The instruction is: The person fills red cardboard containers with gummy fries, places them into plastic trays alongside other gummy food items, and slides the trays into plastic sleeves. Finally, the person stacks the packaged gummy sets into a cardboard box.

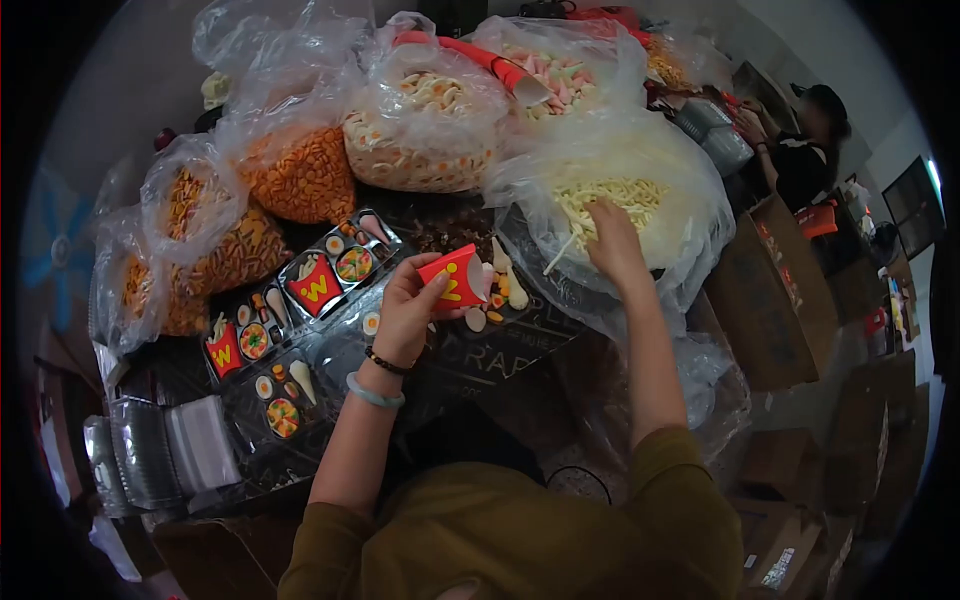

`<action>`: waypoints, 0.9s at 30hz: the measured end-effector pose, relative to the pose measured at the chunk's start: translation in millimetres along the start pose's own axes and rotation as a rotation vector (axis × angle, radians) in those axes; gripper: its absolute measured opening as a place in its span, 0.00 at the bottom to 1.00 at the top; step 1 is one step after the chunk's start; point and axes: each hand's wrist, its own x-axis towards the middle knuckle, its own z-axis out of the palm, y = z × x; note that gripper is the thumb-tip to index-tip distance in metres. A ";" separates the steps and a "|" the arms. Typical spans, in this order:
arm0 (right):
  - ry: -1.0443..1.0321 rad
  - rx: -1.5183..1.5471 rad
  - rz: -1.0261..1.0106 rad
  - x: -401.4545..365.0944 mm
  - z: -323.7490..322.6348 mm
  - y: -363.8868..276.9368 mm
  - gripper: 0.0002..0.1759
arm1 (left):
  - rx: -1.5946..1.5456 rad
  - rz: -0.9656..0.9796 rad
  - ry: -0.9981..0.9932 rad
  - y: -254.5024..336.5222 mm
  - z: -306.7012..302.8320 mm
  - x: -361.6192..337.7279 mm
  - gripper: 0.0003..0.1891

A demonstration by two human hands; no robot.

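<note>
My left hand (408, 312) is closed around a red fry box (456, 280) with a yellow "W" on its front, held tilted above the table. My right hand (614, 240) reaches into a large clear plastic bag (690, 235) of pale yellow fry-shaped sticks (570, 205); its fingers are bent together on the sticks, their tips partly hidden. Left of my left hand, a clear tray (345, 262) holds a similar red box and small food-shaped pieces. Another filled tray (240, 338) lies farther left. Loose food-shaped pieces (500, 290) lie just beyond the held box.
Bags of orange pieces (300, 180), round whitish pieces (420, 150) and pink-white pieces (560, 80) line the table's back. Stacked clear trays (150, 450) stand at the left. An open cardboard box (775, 300) is at the right. Another person (800, 160) works at the far right.
</note>
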 end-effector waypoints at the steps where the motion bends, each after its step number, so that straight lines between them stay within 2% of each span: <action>1: -0.054 -0.201 0.063 2.2 0.5 20.5 0.31 | -0.017 -0.019 0.011 -4.4 5.9 0.8 0.16; 3: -0.022 -0.261 0.058 5.3 6.0 40.6 0.31 | -0.012 -0.070 -0.054 -14.0 18.5 7.0 0.16; 5: -0.098 -0.256 0.077 15.7 10.5 59.2 0.29 | -0.008 -0.122 -0.119 -24.7 30.1 14.4 0.17; 7: -0.283 -0.182 0.119 31.9 14.2 75.2 0.25 | 0.022 -0.139 -0.134 -30.7 41.1 19.1 0.17; 10: -0.149 -0.086 0.029 38.0 14.4 82.1 0.16 | 0.020 -0.165 -0.141 -35.5 53.6 25.0 0.18; 13: -0.067 0.107 0.152 45.2 -15.2 71.5 0.14 | 0.000 -0.184 -0.120 -37.4 65.2 30.9 0.17; 14: -0.148 0.074 0.220 47.9 -18.7 72.7 0.14 | -0.015 -0.202 -0.109 -37.6 70.5 34.1 0.17; 17: -0.028 0.634 0.434 43.5 -18.7 82.1 0.13 | -0.057 -0.252 -0.086 -44.7 81.2 44.4 0.17; 22: 0.043 1.084 0.618 48.9 -56.2 62.2 0.09 | -0.211 -0.310 -0.061 -59.0 103.2 60.0 0.19; 27: 0.073 1.559 0.701 39.5 -31.2 33.0 0.10 | -0.527 -0.240 -0.013 -80.5 123.4 87.3 0.19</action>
